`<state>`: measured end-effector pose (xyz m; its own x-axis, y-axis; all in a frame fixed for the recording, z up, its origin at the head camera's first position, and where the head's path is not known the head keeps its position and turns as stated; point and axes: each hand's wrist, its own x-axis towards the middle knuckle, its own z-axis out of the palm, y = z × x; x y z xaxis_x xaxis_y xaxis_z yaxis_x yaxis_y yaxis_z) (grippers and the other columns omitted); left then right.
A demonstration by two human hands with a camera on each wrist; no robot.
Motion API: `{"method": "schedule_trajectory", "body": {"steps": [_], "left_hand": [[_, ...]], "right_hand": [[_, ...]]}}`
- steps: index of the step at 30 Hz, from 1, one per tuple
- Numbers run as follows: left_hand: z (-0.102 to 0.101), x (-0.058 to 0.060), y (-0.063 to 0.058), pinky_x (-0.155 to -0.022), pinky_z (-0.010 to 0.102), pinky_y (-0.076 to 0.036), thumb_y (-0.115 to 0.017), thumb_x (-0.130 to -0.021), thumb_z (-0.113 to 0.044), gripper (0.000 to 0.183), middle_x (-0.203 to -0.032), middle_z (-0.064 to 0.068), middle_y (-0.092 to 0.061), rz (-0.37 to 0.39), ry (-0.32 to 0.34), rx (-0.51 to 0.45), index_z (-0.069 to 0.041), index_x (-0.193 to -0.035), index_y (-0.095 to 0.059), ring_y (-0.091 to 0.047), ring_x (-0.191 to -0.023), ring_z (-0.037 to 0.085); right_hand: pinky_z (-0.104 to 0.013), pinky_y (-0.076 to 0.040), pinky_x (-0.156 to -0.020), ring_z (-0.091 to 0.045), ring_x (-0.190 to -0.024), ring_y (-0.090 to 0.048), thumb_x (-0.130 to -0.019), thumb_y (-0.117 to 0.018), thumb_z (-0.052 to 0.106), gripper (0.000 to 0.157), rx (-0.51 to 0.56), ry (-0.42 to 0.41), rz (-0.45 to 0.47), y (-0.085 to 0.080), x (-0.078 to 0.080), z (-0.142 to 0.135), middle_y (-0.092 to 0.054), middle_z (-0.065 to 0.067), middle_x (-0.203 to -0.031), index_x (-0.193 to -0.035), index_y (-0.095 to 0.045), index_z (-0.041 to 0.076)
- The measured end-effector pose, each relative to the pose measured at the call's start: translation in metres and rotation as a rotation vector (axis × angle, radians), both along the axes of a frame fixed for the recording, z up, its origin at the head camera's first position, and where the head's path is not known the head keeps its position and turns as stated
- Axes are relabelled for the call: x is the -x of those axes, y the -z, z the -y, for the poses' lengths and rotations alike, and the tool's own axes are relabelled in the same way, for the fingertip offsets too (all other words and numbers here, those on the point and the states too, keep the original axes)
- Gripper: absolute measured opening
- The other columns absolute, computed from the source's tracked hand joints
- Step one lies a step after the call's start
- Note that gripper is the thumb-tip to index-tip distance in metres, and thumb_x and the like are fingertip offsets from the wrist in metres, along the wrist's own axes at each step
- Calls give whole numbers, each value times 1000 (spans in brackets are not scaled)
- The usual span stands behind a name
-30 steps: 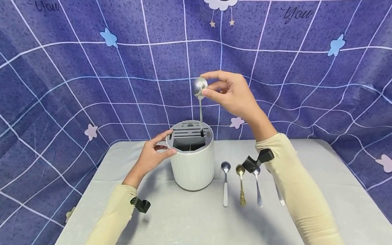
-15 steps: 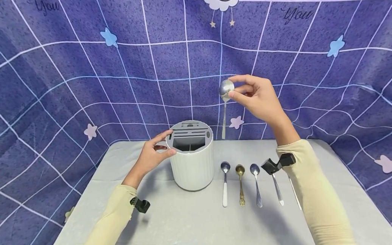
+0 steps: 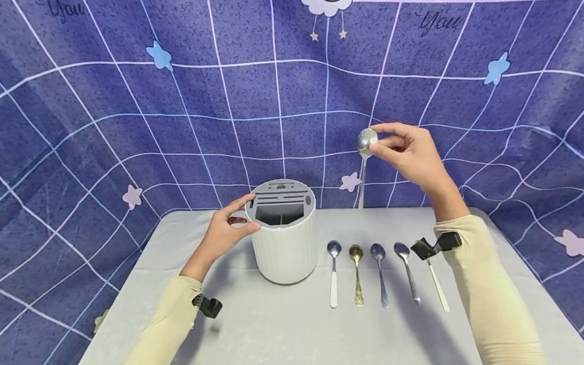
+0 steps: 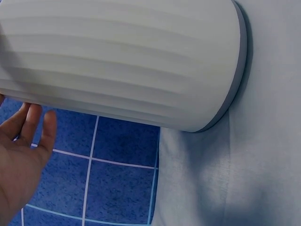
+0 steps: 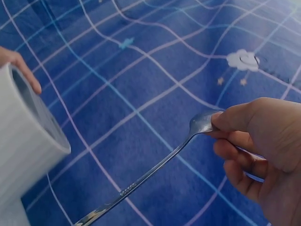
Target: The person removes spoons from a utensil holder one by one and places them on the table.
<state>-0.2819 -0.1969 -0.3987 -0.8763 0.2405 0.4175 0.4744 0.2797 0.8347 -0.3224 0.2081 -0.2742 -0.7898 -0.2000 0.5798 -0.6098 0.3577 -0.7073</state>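
My right hand pinches a metal spoon by its bowl between thumb and fingers. The spoon hangs handle down, in the air right of the white ribbed utensil holder. Its shiny handle runs down to the left in the right wrist view. My left hand rests on the holder's left side, thumb at the front of the rim and forefinger farther back, spread apart. In the left wrist view other fingers lie against the holder's wall, loosely extended. The holder's grey top has slots and a divided opening.
Right of the holder, several spoons lie in a row on the pale cloth: one white-handled, one gold, then silver ones. The rightmost is partly behind the right wrist camera. A blue grid-patterned curtain stands behind.
My right hand has moved right and slightly down with the spoon, away from above the holder. More of the spoons on the table show. My left hand stays at the holder.
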Motion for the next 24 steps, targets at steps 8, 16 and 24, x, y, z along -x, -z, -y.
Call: {"method": "schedule_trajectory", "body": {"steps": [8,16,24], "left_hand": [[-1,1,0,-100,65,-48,-78,-86,4,65,-154,22,-47,12,-1,-8,4,-145,-53,-52,-120,12],[-1,-1,-1,-99,60,-51,-78,-85,3,65,-153,23,-48,-9,-13,10,5,-145,-53,-52,-120,8],[-3,-1,0,-98,61,-51,-79,-84,5,66,-153,23,-48,-10,-18,9,5,-145,-53,-52,-121,11]], "right_hand": [[-23,-31,-46,-5,-58,-49,-92,-75,8,39,-28,57,68,19,8,-36,-78,8,-85,-130,-68,1],[-16,-45,-54,1,-70,-62,-94,-76,14,36,-74,124,110,33,10,-65,-75,17,-82,-128,-70,3],[-13,-52,-66,3,-82,-68,-95,-74,15,40,-96,131,178,47,10,-92,-76,16,-87,-132,-66,1]]}}
